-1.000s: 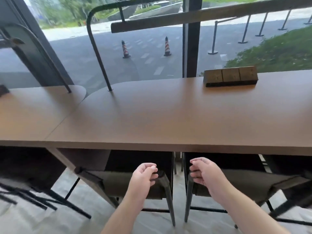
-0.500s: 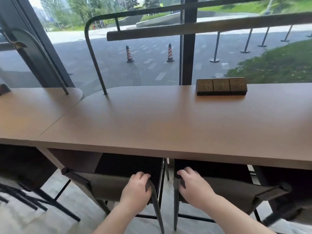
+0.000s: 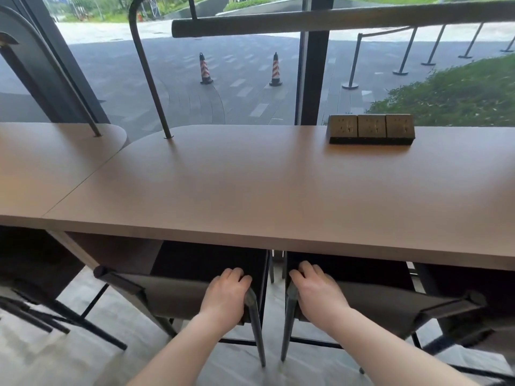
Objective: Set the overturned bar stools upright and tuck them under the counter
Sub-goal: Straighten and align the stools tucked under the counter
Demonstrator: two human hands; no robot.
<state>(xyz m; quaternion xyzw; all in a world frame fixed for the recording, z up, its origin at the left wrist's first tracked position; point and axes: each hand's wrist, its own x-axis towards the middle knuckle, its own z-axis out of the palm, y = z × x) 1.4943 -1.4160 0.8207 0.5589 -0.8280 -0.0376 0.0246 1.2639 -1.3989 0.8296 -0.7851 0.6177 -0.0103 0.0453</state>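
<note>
Two bar stools stand upright side by side at the table (image 3: 250,196), their seats partly beneath its front edge. The left stool (image 3: 172,293) and the right stool (image 3: 384,299) are just beside each other, with a narrow gap between their inner legs. Neither lies on its side.

Grip state: the left hand (image 3: 225,298) is clenched over the inner rear corner of the left stool's seat, fingers curled over the edge. The right hand (image 3: 317,295) grasps the matching inner corner of the right stool in the same way. Both forearms extend straight toward the table.

Handling, as a judgement: each stool appears to be a rigid frame of thin dark metal legs with a cross rail low down and a flat, stiff seat. Such a frame is likely moderate in weight and top-light, so it should slide rather than tip if pushed low and level. The seat edge gives a firm, non-slip hold; the slender legs offer a poorer one. The pale floor (image 3: 55,358) looks smooth, so the legs should travel easily.

The step in hand appears to be the final tuck. A power socket block (image 3: 370,129) rests on the table top, well apart from the hands.
</note>
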